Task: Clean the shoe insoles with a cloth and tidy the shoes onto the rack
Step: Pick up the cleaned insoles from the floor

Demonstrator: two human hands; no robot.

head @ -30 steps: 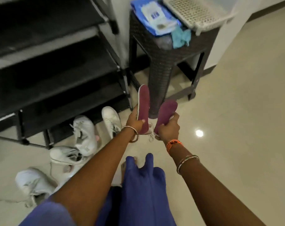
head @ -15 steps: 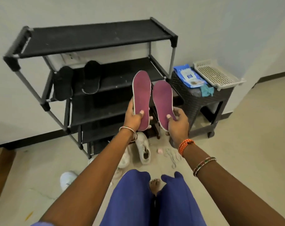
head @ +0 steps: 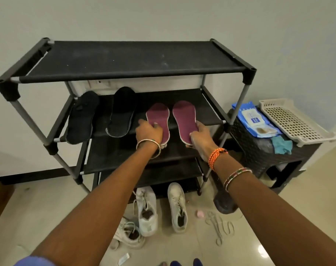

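On the second shelf of the black fabric-tiered metal shoe rack (head: 132,60), two maroon foam insoles lie side by side, toes toward the wall. The left hand (head: 149,131) grips the heel end of the left maroon insole (head: 158,120), fingers curled round its edge; the right hand (head: 200,136) pinches the heel of the right maroon insole (head: 185,120), thumb on top. At nine o'clock from them, on the same shelf, rest two black insoles (head: 121,112). At six o'clock, on the pale tiled floor (head: 307,217), stand white lace-up sneakers (head: 177,206). At three o'clock a dark woven stool (head: 259,152) carries a blue wipes packet (head: 253,120), a teal cloth (head: 282,144) and a cream perforated plastic tray (head: 294,121).
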